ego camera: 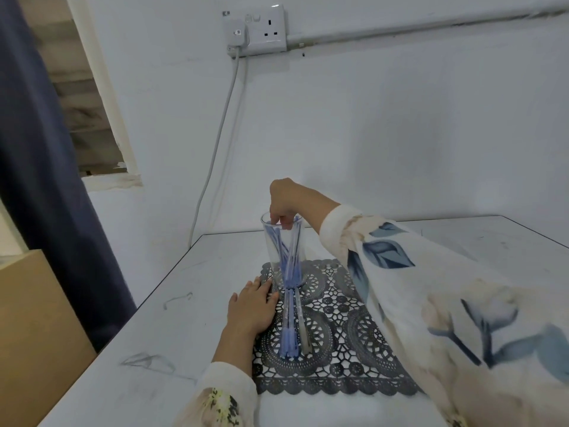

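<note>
A tall clear glass (284, 251) stands upright on a grey lace mat (332, 334) and holds several blue pens (288, 263). My right hand (288, 200) hovers over the rim, its bunched fingertips dipping inside and pinching the top of a pen. My left hand (251, 306) lies flat on the mat's left edge, with straight fingers reaching the foot of the glass. Several more blue pens and a clear one (292, 328) lie side by side on the mat, just in front of the glass.
The white table (184, 303) meets the wall at the back. A socket (257, 29) with a plugged charger hangs above, its cable (215, 149) dropping behind the table. A dark curtain (46, 180) and a brown box (37, 334) stand at the left.
</note>
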`<state>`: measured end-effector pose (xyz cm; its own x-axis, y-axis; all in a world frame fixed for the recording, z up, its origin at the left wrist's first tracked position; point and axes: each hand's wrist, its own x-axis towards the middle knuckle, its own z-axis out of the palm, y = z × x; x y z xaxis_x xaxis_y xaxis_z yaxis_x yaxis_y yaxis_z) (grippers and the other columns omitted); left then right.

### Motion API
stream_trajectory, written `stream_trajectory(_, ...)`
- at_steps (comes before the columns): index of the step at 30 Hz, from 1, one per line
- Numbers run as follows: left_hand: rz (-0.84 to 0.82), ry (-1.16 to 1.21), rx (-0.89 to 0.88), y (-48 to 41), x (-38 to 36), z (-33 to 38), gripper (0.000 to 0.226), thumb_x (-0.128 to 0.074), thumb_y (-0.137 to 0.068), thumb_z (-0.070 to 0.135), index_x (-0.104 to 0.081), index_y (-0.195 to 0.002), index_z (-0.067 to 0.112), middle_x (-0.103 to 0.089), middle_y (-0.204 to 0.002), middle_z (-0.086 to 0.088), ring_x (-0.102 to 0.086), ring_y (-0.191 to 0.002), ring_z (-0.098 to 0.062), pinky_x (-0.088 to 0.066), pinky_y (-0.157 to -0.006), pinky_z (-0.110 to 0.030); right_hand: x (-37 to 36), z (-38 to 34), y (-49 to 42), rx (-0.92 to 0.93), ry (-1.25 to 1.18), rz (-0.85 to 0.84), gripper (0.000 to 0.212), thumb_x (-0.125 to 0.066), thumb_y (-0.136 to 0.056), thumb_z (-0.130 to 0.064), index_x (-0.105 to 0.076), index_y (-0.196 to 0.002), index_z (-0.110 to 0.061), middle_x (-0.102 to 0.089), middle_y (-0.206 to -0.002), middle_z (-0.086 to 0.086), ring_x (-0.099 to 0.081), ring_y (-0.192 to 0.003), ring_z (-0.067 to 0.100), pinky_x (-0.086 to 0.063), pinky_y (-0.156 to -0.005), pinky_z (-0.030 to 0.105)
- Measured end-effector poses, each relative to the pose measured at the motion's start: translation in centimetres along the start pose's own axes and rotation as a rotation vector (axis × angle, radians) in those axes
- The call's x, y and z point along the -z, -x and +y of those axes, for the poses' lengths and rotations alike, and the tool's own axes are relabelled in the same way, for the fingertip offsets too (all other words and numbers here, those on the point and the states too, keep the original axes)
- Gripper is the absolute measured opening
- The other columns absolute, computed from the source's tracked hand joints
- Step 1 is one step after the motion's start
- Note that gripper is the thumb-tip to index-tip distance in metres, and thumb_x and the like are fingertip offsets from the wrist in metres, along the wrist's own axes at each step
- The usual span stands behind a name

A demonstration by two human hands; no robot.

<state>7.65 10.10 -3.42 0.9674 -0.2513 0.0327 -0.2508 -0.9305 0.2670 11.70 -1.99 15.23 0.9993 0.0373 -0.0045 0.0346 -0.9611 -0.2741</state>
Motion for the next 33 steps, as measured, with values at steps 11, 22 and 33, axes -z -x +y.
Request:
stream_trajectory(11, -0.014, 0.009, 0.012, 0.0, 0.1, 0.1, 0.052, -0.022, -0.1, 0.047, -0.016, -0.149, 0.03, -0.007, -0.157, 0.003, -0.006, -0.144, -0.015, -0.006, -0.115, -0.042, -1.6, 0.2, -0.6, -0.035, 0.05, -0.005, 0.018, -0.062, -0.078, -0.005, -0.05, -0.065, -0.006, -0.053, -0.033, 0.001, -0.056, -0.046, 0.019, -0.049, -0.053, 0.024)
stream_trajectory(22, 0.151, 0.121, 0.058, -0.1, 0.5, 0.4, 0.04, -0.037, -0.095, 0.04, -0.048, -0.131, 0.025, -0.048, -0.135, 0.0, -0.043, -0.125, -0.021, -0.034, -0.103, -0.04, -1.0, 2.9, 1.8, 0.058, -0.606, 0.74, 0.013, -0.051, -0.087, -0.012, -0.057, -0.077, -0.007, -0.053, -0.072, 0.003, -0.049, -0.064, 0.017, -0.039, -0.059, 0.025)
stream_trajectory(33, 0.742, 0.464, -0.134, 1.6, 2.2, 5.7, 0.051, -0.055, -0.09, 0.03, -0.038, -0.134, 0.01, -0.048, -0.124, -0.007, -0.051, -0.106, -0.023, -0.049, -0.081, -0.042, -2.5, 7.0, 6.4, 0.25, -0.835, 1.032, 0.02, -0.051, -0.092, -0.002, -0.069, -0.102, -0.002, -0.064, -0.081, 0.004, -0.057, -0.068, 0.013, -0.048, -0.06, 0.011)
